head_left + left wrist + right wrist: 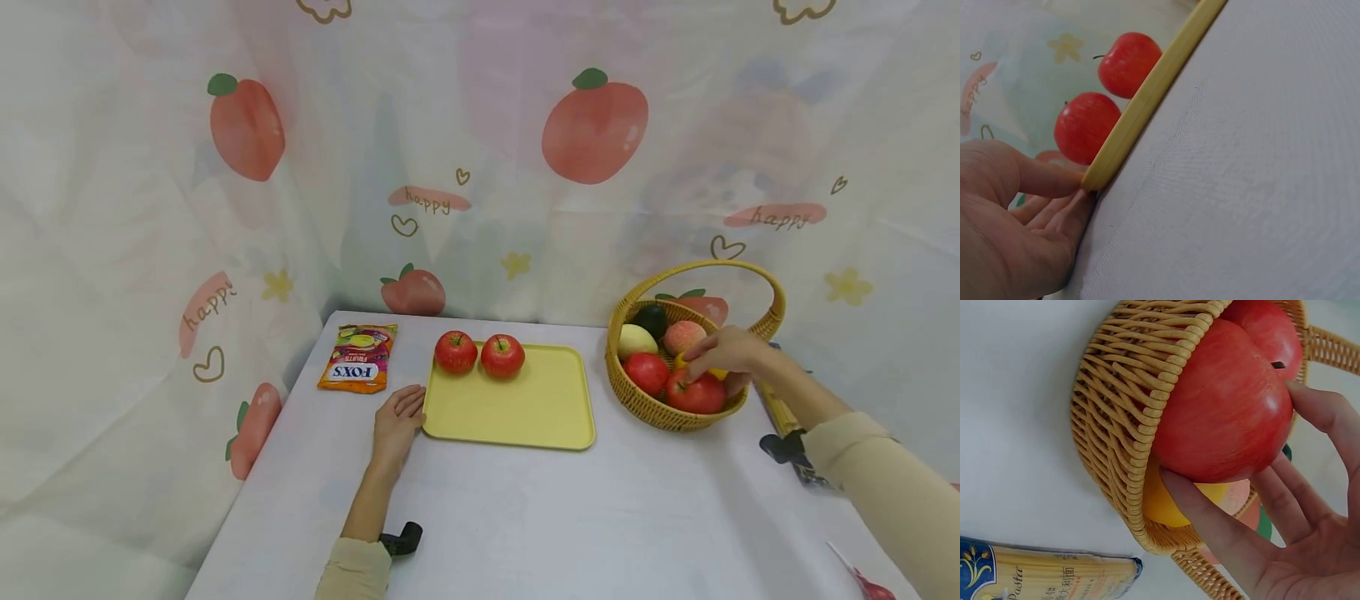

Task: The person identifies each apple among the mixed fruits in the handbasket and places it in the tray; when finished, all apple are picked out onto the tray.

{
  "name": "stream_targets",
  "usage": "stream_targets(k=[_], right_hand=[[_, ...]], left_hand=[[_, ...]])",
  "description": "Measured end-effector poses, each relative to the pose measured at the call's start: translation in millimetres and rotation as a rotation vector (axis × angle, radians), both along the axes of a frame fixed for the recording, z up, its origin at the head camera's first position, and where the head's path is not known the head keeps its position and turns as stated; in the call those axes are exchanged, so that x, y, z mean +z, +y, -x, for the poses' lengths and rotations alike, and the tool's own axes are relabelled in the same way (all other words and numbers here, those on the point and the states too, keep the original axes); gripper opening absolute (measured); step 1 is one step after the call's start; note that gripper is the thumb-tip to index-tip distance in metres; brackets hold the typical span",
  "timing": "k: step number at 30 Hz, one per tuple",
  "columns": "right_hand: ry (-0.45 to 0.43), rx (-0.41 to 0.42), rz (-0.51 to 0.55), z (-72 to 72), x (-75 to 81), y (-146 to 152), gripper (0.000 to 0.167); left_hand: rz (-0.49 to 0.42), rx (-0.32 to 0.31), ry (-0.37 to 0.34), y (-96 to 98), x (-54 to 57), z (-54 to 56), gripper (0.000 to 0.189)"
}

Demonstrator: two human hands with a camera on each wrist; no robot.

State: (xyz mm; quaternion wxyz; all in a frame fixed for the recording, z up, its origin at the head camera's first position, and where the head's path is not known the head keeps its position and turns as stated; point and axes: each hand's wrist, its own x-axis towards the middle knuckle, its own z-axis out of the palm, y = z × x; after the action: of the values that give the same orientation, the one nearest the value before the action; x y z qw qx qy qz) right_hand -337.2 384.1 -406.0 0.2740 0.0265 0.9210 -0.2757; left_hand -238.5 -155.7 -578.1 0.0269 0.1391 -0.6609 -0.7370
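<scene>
In the head view, my left hand (397, 425) is at the left edge of a yellow tray (517, 417). Its thumb touches the tray corner, and the other fingers lie close beside it in the left wrist view. Two red apples (456, 352) (502, 357) sit on the tray's back left part. My right hand (727, 352) reaches into a wicker basket (652, 410) and holds a red apple (1229, 412), its thumb and fingers spread around the fruit. The apple is still within the basket rim, touching another red fruit (1269, 334).
Around the held apple are a yellow fruit (1166, 500), a peach (684, 336), a pale fruit (637, 342) and a dark green one (651, 320). A candy bag (362, 358) lies left of the tray. Right of the basket lies a pasta pack (1060, 572).
</scene>
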Motion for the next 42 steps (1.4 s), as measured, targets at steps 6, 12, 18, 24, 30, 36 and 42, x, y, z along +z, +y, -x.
stream_targets(k=[6, 12, 18, 24, 30, 36, 42], right_hand=[[0.04, -0.031, 0.116, -12.2, 7.7, 9, 0.073], [0.078, -0.038, 0.166, -16.3, 12.9, 17, 0.073], [0.115, -0.033, 0.182, -24.3, 16.7, 13, 0.075], [0.157, -0.061, 0.275, -30.2, 20.2, 7, 0.077], [0.189, -0.085, 0.372, -32.1, 24.8, -3, 0.077], [0.216, -0.09, 0.382, -38.8, 33.5, -21, 0.077], [0.242, -0.102, 0.464, -45.2, 39.0, -35, 0.071]], left_hand=[[0.02, -0.003, -0.032, 0.7, -2.4, -0.2, 0.049], [0.021, -0.002, -0.037, 0.8, -3.5, -1.1, 0.049], [0.024, 0.006, -0.024, 0.7, -3.8, -0.1, 0.049], [0.016, 0.012, -0.011, 1.8, -2.8, -1.9, 0.049], [0.024, 0.012, -0.019, 1.7, -0.6, -0.5, 0.049], [0.029, 0.007, -0.024, 1.1, -0.2, 1.8, 0.048], [0.035, 0.012, -0.03, 1.1, -0.6, 1.4, 0.048]])
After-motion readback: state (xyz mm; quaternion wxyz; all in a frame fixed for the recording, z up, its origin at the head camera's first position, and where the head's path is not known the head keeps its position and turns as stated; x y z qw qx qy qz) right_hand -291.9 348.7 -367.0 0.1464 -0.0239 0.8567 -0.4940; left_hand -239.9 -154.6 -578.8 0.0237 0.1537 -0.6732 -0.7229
